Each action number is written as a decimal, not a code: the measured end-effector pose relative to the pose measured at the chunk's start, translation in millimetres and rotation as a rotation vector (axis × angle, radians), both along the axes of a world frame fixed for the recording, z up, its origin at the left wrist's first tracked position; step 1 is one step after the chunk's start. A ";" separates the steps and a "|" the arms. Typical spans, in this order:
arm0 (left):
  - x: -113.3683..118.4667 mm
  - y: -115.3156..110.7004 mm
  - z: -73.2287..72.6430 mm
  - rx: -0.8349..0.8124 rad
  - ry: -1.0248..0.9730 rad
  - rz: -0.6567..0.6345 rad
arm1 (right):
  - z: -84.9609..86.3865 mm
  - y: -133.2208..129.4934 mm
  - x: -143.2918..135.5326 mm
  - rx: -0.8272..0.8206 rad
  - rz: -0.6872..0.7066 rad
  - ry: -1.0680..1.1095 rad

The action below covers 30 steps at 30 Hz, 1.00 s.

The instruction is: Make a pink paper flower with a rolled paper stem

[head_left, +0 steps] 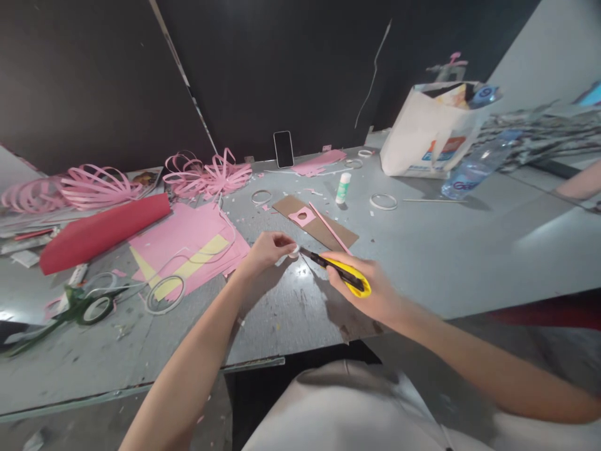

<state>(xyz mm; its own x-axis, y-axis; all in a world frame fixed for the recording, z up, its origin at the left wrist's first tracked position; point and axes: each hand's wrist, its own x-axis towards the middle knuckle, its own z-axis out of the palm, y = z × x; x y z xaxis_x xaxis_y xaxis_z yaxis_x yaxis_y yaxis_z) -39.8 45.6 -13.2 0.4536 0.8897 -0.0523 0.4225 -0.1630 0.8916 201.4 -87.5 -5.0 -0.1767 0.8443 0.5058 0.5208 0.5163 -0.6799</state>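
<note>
My right hand [370, 285] is wrapped round a yellow and black utility knife [350, 275], its tip pointing left. The tip meets a small white round piece [294, 252], which my left hand [270, 250] pinches between thumb and fingers near the table's front edge; its exact kind is too small to make out. Just beyond my hands lies a brown cardboard strip [286, 205]. On it rest a pink paper piece with a hole [307, 219] and a thin pink stick [328, 228].
Pink paper sheets [183, 225], a red roll [106, 232] and green tape [89, 307] lie left. Pink strip loops [101, 188], a phone [283, 149] and a glue stick [343, 188] stand farther back. A white bag [408, 138] and plastic bottle [483, 166] are right, near another person's arm [582, 181].
</note>
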 end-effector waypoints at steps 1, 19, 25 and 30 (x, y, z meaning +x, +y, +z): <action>0.3 -0.5 1.1 0.001 0.001 0.004 | -5.6 -5.7 -3.5 0.025 -0.026 0.012; -0.2 4.6 -5.5 -0.042 -0.036 0.016 | -18.8 -18.8 -28.2 0.008 -0.082 -0.036; -0.3 7.6 -11.5 -0.018 -0.031 0.035 | -24.1 -20.7 -30.7 0.013 -0.099 -0.063; -0.6 8.2 -9.9 -0.016 -0.036 0.020 | -20.2 -25.1 -32.0 -0.025 -0.097 -0.115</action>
<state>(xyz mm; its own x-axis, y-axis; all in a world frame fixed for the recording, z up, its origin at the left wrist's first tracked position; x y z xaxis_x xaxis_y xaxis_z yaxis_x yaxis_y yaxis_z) -40.3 53.8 -23.1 0.4371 0.8980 -0.0501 0.3929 -0.1406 0.9088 169.4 -112.6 -25.2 -0.1492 0.8725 0.4652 0.6424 0.4432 -0.6252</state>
